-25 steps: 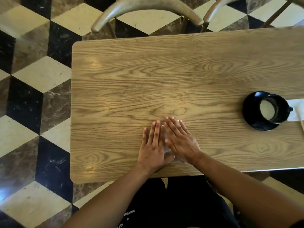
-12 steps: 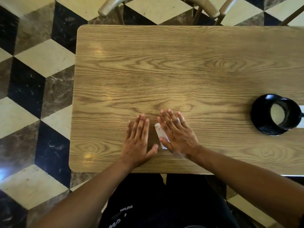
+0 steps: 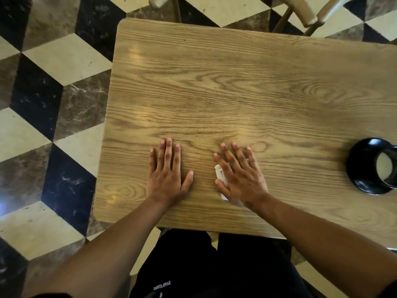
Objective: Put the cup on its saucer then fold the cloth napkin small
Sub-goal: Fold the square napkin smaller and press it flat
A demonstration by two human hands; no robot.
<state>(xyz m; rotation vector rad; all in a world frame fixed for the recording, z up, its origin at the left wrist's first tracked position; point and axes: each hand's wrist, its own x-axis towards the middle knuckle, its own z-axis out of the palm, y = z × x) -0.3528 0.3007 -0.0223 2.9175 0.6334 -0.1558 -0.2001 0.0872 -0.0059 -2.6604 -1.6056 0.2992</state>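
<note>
A black cup [image 3: 386,166] with a pale inside stands on its black saucer [image 3: 361,166] at the table's right edge, partly cut off by the frame. The white napkin [image 3: 221,175], folded into a small packet, lies near the table's front edge. My right hand [image 3: 240,175] rests flat on top of it with fingers spread, so only its left edge shows. Flat on the bare wood to the left lies my left hand [image 3: 167,168], fingers together, holding nothing and a palm's width away from the napkin.
The wooden table [image 3: 236,87] sits on a black, cream and brown tiled floor [image 3: 53,104]. Two wooden chair backs [image 3: 307,11] stand beyond the far edge. My dark-trousered legs [image 3: 214,265] are under the near edge.
My left hand has slid left, away from the napkin, while the right hand stays pressed on it. The camera has shifted, so the table appears larger and the cup sits further right.
</note>
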